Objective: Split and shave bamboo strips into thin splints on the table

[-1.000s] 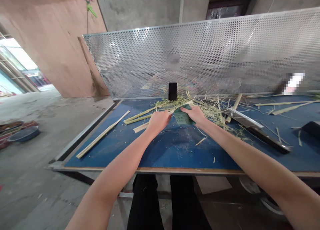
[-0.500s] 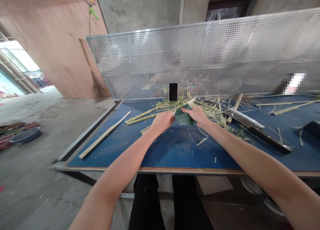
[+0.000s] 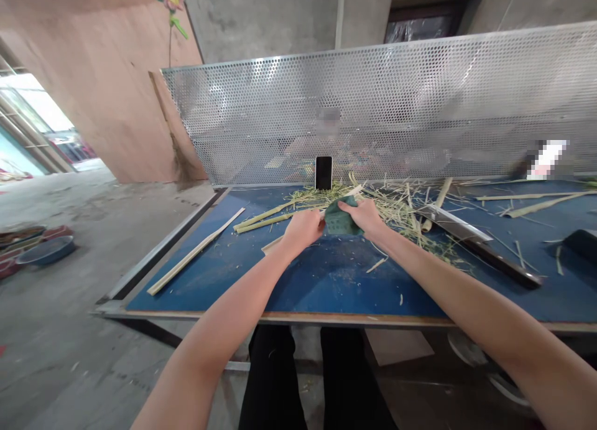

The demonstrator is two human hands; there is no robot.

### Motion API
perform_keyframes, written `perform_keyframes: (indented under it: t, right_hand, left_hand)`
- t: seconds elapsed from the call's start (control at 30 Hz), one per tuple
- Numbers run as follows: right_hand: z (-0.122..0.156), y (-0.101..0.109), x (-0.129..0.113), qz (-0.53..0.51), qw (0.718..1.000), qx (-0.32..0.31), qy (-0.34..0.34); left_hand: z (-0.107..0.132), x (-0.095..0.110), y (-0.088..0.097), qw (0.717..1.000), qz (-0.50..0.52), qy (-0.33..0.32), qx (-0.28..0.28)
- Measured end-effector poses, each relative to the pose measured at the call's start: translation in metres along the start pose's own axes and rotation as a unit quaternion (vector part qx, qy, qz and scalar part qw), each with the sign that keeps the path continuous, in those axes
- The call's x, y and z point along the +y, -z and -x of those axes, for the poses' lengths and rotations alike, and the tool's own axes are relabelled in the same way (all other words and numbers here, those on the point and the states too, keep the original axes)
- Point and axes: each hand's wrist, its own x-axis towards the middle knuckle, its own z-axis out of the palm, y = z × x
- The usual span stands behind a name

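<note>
My left hand [image 3: 302, 229] is closed around a pale, flat plant strip [image 3: 356, 190], whose far tip sticks out beyond the cloth. My right hand [image 3: 366, 216] pinches a dark green cloth [image 3: 342, 221], thumb on top, folded over that strip just right of my left hand. Most of the strip is hidden by the cloth and fingers. Behind both hands lies a heap of thin green-yellow shavings [image 3: 387, 200]. Another strip end [image 3: 271, 246] shows on the blue table beside my left wrist.
Two split stalks [image 3: 265, 221] and a long strip [image 3: 196, 251] lie left on the blue table [image 3: 326, 287]. A large dark-handled knife [image 3: 501, 259] rests at right. A phone [image 3: 323, 173] stands upright before a perforated metal panel [image 3: 252, 119]. More strips [image 3: 536, 206] lie far right.
My right hand and the green cloth have shifted slightly left, towards my left hand, and the cloth is more bunched. My left hand stays nearly in place.
</note>
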Motion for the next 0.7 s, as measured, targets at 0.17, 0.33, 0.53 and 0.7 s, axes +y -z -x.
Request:
perform_keyframes:
  t: [0.17,0.33,0.53,0.7]
  right_hand:
    - [-0.003,0.008,-0.007,-0.023,1.0,-0.002,-0.013]
    - [-0.004,0.018,-0.01,-0.046,0.998,0.039,-0.035]
    - [0.003,-0.001,-0.001,-0.026,0.999,-0.024,-0.033]
    - [-0.006,0.015,-0.005,-0.007,0.999,0.025,-0.04]
  left_hand:
    - [0.002,-0.006,-0.001,1.0,-0.007,-0.003,0.0]
    - [0.001,-0.004,-0.002,1.0,-0.021,-0.009,-0.004]
    - [0.001,-0.003,-0.002,1.0,-0.017,0.005,-0.003]
    - [0.001,-0.005,-0.004,1.0,-0.025,-0.009,-0.008]
